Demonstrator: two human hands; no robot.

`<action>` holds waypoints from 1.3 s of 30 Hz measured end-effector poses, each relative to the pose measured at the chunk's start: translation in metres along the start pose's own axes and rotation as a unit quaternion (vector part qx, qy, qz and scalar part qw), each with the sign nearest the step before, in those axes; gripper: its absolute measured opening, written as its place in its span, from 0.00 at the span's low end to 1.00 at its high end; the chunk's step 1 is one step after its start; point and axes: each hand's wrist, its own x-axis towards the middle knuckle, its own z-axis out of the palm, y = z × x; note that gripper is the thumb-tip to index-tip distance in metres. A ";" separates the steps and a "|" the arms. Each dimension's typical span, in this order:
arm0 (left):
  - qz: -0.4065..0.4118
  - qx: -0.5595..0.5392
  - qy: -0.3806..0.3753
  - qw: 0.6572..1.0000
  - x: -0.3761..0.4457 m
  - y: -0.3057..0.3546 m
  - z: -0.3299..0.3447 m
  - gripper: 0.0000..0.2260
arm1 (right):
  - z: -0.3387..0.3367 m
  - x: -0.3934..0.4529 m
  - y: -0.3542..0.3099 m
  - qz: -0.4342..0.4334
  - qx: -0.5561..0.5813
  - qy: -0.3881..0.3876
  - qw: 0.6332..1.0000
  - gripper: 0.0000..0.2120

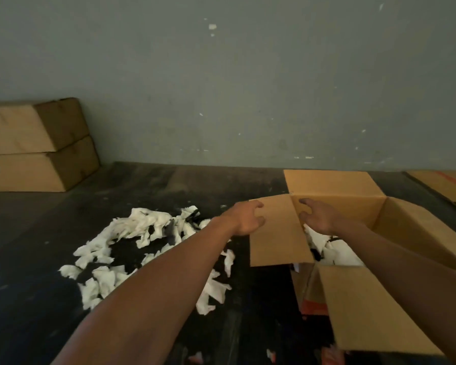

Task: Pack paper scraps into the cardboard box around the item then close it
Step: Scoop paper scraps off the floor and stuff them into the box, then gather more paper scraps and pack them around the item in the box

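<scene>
The open cardboard box [416,233] stands on the dark floor at the right, all its flaps spread. White paper scraps [332,252] lie inside it; the item itself is hidden. My left hand [248,218] grips the outer edge of the box's left flap [277,233], thumb on top. My right hand [317,216] reaches into the box at the far left corner. Its curled, parted fingers touch the fold of that flap and hold nothing. A loose pile of paper scraps [142,248] lies on the floor to the left of the box.
Two closed cardboard boxes [37,146] are stacked against the grey wall at far left. A flattened sheet of cardboard [448,185] lies at far right by the wall. Small scraps [270,354] lie on the floor near the box's front flap [366,309].
</scene>
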 end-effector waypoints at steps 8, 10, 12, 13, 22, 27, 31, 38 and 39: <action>-0.069 -0.004 0.044 0.997 -0.117 -0.135 -0.020 0.26 | 0.078 -0.039 -0.131 -0.061 0.055 -0.026 0.996 0.25; -0.106 -0.010 0.046 0.993 -0.144 -0.168 -0.016 0.29 | 0.103 -0.049 -0.155 -0.073 0.069 -0.047 0.994 0.26; -0.147 -0.017 0.048 0.988 -0.172 -0.199 -0.007 0.34 | 0.134 -0.061 -0.168 -0.079 0.074 -0.064 0.992 0.28; -0.165 -0.015 0.045 0.985 -0.184 -0.214 0.000 0.36 | 0.152 -0.068 -0.171 -0.079 0.076 -0.071 0.991 0.31; -0.305 -0.003 -0.012 0.952 -0.260 -0.312 0.079 0.62 | 0.289 -0.094 -0.154 -0.020 -0.042 -0.172 0.984 0.57; -0.295 0.002 -0.011 0.955 -0.243 -0.342 0.100 0.66 | 0.327 -0.064 -0.164 -0.014 -0.046 -0.158 0.986 0.60; -0.266 0.020 -0.003 0.964 -0.202 -0.359 0.094 0.64 | 0.342 -0.023 -0.191 -0.041 -0.057 -0.146 0.987 0.57; -0.281 0.032 0.021 0.959 -0.127 -0.394 0.066 0.58 | 0.355 0.045 -0.230 -0.087 -0.019 -0.142 0.986 0.48; -0.282 0.030 0.030 0.959 -0.121 -0.399 0.059 0.56 | 0.353 0.052 -0.234 -0.100 -0.006 -0.128 0.987 0.47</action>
